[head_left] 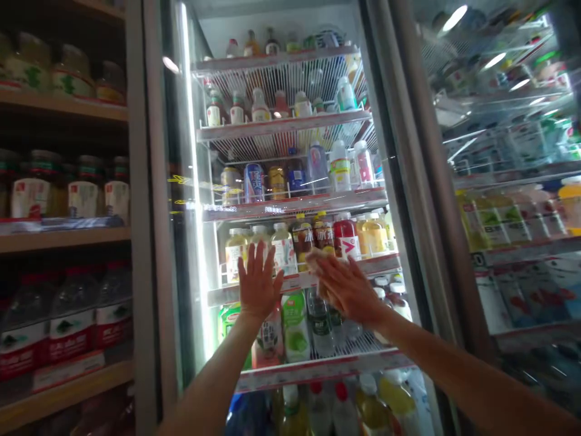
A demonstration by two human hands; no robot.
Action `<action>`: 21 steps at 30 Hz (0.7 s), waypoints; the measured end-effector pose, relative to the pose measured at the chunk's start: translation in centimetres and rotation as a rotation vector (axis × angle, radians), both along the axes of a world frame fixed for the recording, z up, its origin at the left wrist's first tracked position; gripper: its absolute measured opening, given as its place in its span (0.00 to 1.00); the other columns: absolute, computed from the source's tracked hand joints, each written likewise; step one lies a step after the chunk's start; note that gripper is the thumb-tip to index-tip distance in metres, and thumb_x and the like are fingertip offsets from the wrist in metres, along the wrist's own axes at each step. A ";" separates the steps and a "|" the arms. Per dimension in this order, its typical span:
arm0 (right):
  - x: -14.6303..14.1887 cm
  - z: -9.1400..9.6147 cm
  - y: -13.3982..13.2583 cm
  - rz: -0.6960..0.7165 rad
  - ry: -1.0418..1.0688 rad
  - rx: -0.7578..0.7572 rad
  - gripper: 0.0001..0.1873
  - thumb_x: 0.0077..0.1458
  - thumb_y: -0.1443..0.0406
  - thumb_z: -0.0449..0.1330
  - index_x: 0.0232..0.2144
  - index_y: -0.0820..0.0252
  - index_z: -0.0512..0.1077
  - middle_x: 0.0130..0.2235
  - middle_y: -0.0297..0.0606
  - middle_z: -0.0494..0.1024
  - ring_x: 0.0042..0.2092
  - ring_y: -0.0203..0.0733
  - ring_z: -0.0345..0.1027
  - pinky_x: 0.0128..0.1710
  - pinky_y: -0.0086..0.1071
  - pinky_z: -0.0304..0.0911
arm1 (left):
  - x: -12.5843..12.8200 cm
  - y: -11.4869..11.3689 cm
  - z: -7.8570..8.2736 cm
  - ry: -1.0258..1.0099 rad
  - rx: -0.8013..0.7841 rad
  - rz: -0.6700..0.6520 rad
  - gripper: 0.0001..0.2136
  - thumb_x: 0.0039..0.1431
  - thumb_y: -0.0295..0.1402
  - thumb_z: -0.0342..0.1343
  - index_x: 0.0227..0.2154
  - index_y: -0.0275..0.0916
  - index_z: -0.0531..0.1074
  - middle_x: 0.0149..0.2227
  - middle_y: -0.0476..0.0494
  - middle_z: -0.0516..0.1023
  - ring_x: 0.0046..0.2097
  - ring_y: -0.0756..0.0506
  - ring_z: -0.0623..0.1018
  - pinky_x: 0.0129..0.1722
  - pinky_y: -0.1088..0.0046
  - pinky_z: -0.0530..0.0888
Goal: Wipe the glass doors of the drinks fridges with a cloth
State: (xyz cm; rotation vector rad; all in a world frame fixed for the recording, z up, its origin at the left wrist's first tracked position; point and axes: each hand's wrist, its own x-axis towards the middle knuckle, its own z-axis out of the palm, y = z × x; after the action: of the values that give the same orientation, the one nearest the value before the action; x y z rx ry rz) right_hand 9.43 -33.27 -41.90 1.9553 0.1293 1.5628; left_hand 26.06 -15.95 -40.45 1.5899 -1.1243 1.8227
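**Head view: glass door [273, 209] and surroundings, left to right**

At the far left, we find brown shelves [63, 239] carrying jars [72, 71] at the top and red-labelled bottles [68, 321] lower down. Next, we note the metal frame [157, 181] and, to its right, a bright upright light strip [193, 151].

Our left hand [258, 284] is raised at the glass door with its fingers spread wide; its grip is fully open and holds nothing. We cannot tell whether the palm touches the glass.

Behind the door, we see white-capped bottles [284, 248] and, below them, a green carton [295, 327].

To the right, our right hand [347, 287] has its fingers extended and close together over a pale cloth [314, 257], keeping hold of it. The cloth is in front of brown bottles [324, 232] with yellow caps; we cannot tell how firmly it is pressed.

At the far right, we see a second cooler [535, 245] stocked with drinks.
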 end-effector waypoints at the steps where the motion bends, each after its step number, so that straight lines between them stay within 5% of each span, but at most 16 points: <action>1: -0.3 0.5 -0.5 -0.014 -0.060 0.065 0.23 0.59 0.64 0.48 0.57 0.56 0.63 0.63 0.37 0.59 0.67 0.44 0.40 0.65 0.47 0.34 | 0.1 0.0 -0.2 0.001 0.003 0.001 0.27 0.62 0.39 0.45 0.62 0.40 0.50 0.65 0.36 0.50 0.67 0.41 0.45 0.64 0.53 0.44; 4: -0.7 1.4 -1.6 -0.041 -0.221 0.256 0.23 0.60 0.63 0.48 0.57 0.58 0.62 0.64 0.41 0.56 0.66 0.48 0.41 0.63 0.52 0.39 | 0.3 0.2 -0.4 0.020 0.003 -0.005 0.27 0.62 0.39 0.45 0.63 0.41 0.49 0.65 0.37 0.49 0.67 0.40 0.46 0.64 0.52 0.44; 9: -1.0 -0.8 -1.9 -0.002 -0.028 0.048 0.26 0.60 0.64 0.48 0.60 0.52 0.57 0.63 0.34 0.58 0.67 0.40 0.39 0.65 0.46 0.38 | 0.1 0.2 -0.2 0.031 0.016 -0.019 0.28 0.62 0.39 0.45 0.63 0.43 0.48 0.66 0.38 0.48 0.67 0.39 0.47 0.64 0.51 0.46; 15: -1.9 1.6 -2.7 -0.078 -0.240 0.240 0.23 0.60 0.64 0.47 0.56 0.62 0.64 0.64 0.45 0.56 0.67 0.48 0.40 0.62 0.51 0.42 | 0.2 0.2 -0.1 -0.010 -0.005 -0.004 0.29 0.61 0.38 0.46 0.64 0.42 0.46 0.65 0.36 0.49 0.67 0.39 0.46 0.63 0.51 0.46; 21: -3.2 1.5 -4.5 -0.062 -0.109 0.119 0.23 0.60 0.63 0.48 0.57 0.57 0.62 0.63 0.40 0.58 0.66 0.45 0.42 0.63 0.48 0.42 | 0.3 0.2 -0.2 -0.021 -0.005 -0.018 0.29 0.62 0.38 0.45 0.64 0.44 0.45 0.65 0.38 0.50 0.67 0.40 0.47 0.64 0.52 0.46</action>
State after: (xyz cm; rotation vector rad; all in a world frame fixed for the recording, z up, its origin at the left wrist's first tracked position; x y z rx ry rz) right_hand 6.27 -37.76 -40.35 1.9385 -0.0704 1.6658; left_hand 26.39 -15.72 -40.62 1.5569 -1.1389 1.8332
